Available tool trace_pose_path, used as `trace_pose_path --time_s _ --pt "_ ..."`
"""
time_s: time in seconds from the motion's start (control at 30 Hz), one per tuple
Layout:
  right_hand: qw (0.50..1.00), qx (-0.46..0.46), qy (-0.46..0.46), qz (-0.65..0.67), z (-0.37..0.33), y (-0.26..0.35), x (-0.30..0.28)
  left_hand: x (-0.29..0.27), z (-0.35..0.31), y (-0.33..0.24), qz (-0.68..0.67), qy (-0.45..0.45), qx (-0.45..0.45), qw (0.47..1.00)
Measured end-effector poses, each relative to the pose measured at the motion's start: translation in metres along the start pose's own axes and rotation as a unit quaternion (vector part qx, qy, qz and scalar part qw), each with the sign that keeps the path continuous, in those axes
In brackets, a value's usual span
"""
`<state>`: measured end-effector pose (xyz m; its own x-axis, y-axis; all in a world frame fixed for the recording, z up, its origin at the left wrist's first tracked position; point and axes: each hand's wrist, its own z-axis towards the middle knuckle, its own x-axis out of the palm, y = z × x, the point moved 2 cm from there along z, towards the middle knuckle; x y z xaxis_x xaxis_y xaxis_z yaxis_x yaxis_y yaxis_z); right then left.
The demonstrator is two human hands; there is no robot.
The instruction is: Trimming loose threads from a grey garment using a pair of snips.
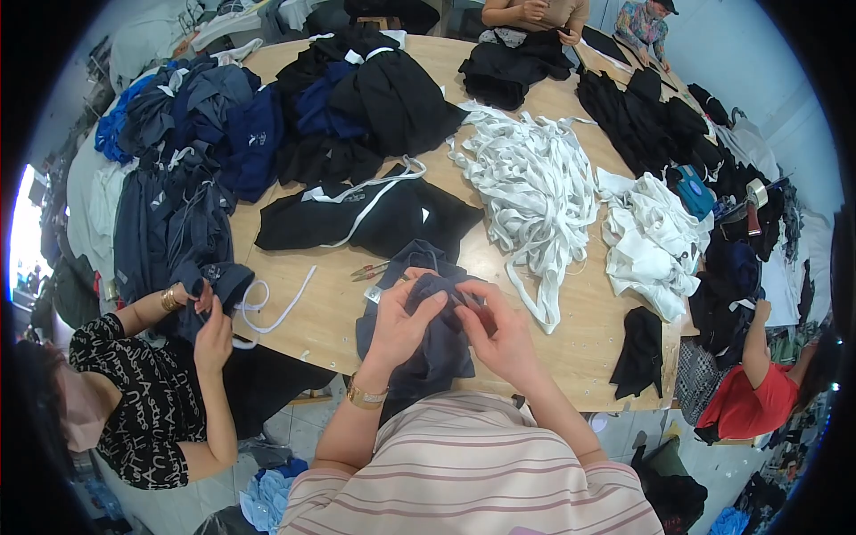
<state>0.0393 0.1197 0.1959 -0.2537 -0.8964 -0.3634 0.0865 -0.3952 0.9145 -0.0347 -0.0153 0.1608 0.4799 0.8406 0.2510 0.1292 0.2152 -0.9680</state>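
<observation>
A dark grey garment hangs bunched between my hands at the near edge of the table. My left hand is closed on its upper part, thumb pressed over the cloth. Fingers of my right hand pinch the same cloth a little to the right; the exact spot between the fingertips is hard to make out. Just beyond my left hand lies a pair of small snips. Farther off, a black garment is spread flat with a white cord across it.
A heap of white tapes lies right of centre, beside white cloth pieces. Dark garments pile up at the far left. A co-worker's hands handle dark cloth at my left. Other people work at the far side and right.
</observation>
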Motion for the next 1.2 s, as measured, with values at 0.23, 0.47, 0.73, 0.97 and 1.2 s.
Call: trace_pose_path --time_s 0.23,0.47,0.73,0.97,1.2 --pt "0.999 -0.036 -0.038 -0.008 -0.003 -0.004 0.003 0.003 0.0 -0.001 -0.016 0.008 0.001 1.0" --pt "0.996 -0.063 -0.058 -0.009 -0.006 -0.011 0.008 0.005 -0.001 0.003 -0.084 0.027 -0.023 0.996" --pt "0.985 0.053 -0.023 0.165 -0.007 -0.018 0.011 0.005 -0.001 0.0 -0.03 0.017 -0.013 0.999" --pt "0.981 -0.156 -0.072 -0.087 0.001 -0.008 0.002 0.004 0.0 -0.001 0.012 0.008 0.017 1.0" --pt "0.976 -0.165 -0.048 -0.132 0.001 -0.003 -0.003 0.004 0.001 -0.003 0.047 0.009 0.033 0.998"
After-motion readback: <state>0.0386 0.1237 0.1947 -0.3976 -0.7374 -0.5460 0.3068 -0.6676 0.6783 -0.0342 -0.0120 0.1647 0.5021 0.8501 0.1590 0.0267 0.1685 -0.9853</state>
